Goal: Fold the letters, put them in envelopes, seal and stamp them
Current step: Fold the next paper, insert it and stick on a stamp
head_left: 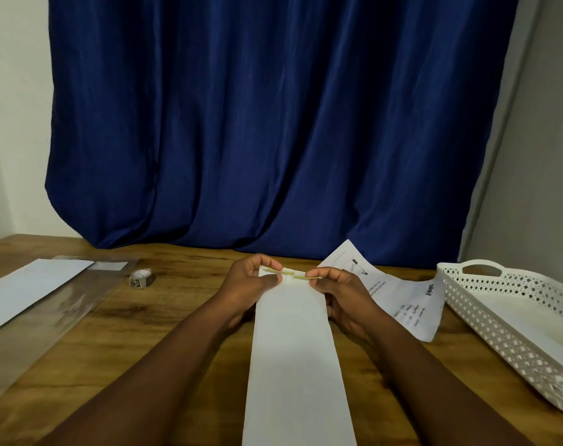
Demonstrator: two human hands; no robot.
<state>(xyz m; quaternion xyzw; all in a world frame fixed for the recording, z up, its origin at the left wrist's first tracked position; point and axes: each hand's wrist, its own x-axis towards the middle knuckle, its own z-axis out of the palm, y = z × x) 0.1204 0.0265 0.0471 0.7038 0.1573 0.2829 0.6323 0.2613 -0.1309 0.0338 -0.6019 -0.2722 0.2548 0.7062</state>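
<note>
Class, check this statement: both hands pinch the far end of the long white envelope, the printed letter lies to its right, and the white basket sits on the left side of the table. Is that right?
One detail is wrong. In the head view the white basket sits on the right side of the table, not the left. The left hand and right hand do pinch the envelope's far end, with the printed letter to its right.

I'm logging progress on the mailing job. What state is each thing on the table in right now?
Envelope: flat on the table, far end held by both hands.
Seal strip: being peeled or pressed at the envelope's far end; which, unclear.
Left hand: pinches the strip's left end.
Right hand: pinches its right end.
Printed letter: unfolded, lying loose.
Basket: upright, with paper inside.
Stamp roll: untouched.
</note>
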